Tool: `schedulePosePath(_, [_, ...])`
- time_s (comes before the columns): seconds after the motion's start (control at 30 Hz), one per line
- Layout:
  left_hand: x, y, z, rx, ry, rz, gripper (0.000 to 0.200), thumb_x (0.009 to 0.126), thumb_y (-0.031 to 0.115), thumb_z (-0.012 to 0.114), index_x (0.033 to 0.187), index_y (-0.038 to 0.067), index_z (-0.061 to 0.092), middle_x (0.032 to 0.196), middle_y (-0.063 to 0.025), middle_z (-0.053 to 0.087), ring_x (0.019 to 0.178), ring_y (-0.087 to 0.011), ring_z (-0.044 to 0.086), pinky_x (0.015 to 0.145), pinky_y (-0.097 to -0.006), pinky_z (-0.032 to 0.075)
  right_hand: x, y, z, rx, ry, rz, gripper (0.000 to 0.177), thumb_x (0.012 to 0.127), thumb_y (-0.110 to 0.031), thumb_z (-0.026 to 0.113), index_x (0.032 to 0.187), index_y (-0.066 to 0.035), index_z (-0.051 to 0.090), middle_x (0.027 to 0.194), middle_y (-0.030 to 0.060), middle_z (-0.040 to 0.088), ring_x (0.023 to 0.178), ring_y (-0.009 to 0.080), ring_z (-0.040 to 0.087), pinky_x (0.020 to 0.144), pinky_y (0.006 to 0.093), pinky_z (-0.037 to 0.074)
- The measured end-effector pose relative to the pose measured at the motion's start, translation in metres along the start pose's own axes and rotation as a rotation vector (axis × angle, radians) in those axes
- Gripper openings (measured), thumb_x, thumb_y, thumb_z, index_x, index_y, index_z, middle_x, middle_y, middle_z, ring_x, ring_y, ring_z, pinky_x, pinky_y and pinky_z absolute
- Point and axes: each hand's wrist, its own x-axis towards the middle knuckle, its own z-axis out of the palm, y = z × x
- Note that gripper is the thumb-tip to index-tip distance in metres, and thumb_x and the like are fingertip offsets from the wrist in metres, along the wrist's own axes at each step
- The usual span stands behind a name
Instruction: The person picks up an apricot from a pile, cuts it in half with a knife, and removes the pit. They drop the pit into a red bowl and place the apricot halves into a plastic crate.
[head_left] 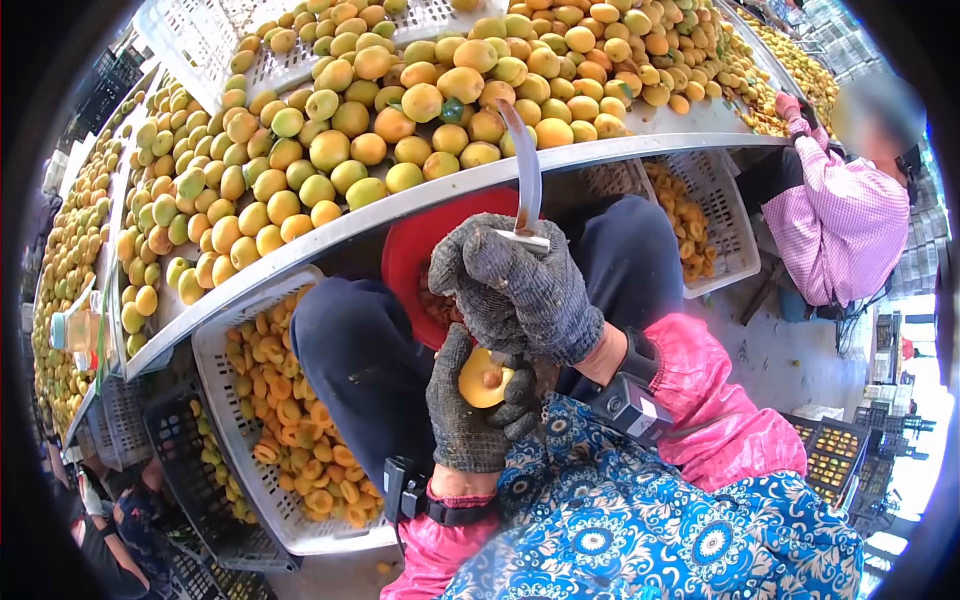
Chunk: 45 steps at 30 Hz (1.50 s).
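Observation:
My left hand [465, 420], in a dark grey knitted glove, is closed around a cut apricot [480, 388] whose yellow flesh and brown pit face up. Just above it, my right hand [525, 290], gloved alike, grips a knife [530, 185] with a curved blade that points up and away from me. Between my knees, behind the hands, stands a red bucket [400, 245] with brown pits low inside; the right hand covers part of it. Whole apricots [400, 120], yellow to green, lie heaped on the metal-edged table ahead.
A white crate [225, 370] of halved apricots stands left of my knees, beside a black crate [180, 470]. Another white crate [735, 235] with apricot halves is at right under the table. A co-worker [840, 220] in a pink checked top sits at right. The table's metal rim [330, 225] curves ahead.

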Motion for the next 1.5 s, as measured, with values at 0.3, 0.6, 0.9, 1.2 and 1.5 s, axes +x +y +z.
schedulePosePath(0.3, [0.021,-0.011,-0.046,0.404,-0.113,0.083,0.041,0.091,0.041,0.049,0.105,0.003,0.056,0.083,-0.0111,0.063,0.066,-0.0261,0.063,0.055,-0.0345,0.053,0.01,0.025,-0.032,-0.341,-0.086,-0.354,0.019,0.09,-0.021,0.062,0.086,-0.003,0.068,0.067,0.001,0.063,0.057,0.0039,0.056,0.048,0.0195,0.044])
schedulePosePath(0.6, [0.044,-0.013,-0.08,-0.191,-0.254,-0.169,0.037,0.095,0.027,0.043,0.12,0.002,0.051,0.112,-0.0162,0.06,0.097,-0.0268,0.063,0.082,-0.0365,0.055,0.005,0.01,-0.039,-0.223,-0.239,0.147,0.018,0.086,-0.02,0.067,0.08,-0.002,0.068,0.069,0.001,0.064,0.063,0.0075,0.059,0.058,0.0231,0.048])
schedulePosePath(0.9, [0.049,-0.03,-0.066,0.62,0.024,0.394,0.043,0.087,0.035,0.049,0.12,0.008,0.053,0.113,-0.0076,0.061,0.103,-0.0213,0.059,0.093,-0.0329,0.048,-0.006,0.03,-0.05,-0.179,-0.328,-0.208,0.016,0.085,-0.015,0.067,0.09,0.0,0.067,0.083,0.0071,0.068,0.076,0.0139,0.064,0.07,0.0262,0.051])
schedulePosePath(1.2, [0.048,-0.029,-0.054,0.49,0.117,0.241,0.041,0.09,0.046,0.044,0.102,0.008,0.055,0.079,-0.0084,0.061,0.053,-0.02,0.055,0.045,-0.0315,0.046,-0.019,0.031,-0.055,0.165,0.152,0.042,0.019,0.09,-0.022,0.063,0.084,-0.005,0.067,0.069,-0.0018,0.06,0.058,0.0034,0.053,0.049,0.0174,0.038])
schedulePosePath(1.5, [0.043,-0.054,-0.026,0.353,0.26,0.573,0.056,0.089,0.059,0.046,0.109,0.007,0.054,0.088,-0.0102,0.062,0.063,-0.0233,0.058,0.053,-0.0346,0.049,-0.022,0.043,-0.044,-0.225,0.41,-0.3,0.013,0.091,-0.013,0.06,0.086,-0.003,0.067,0.071,-0.0008,0.063,0.065,0.0029,0.055,0.055,0.0197,0.045])
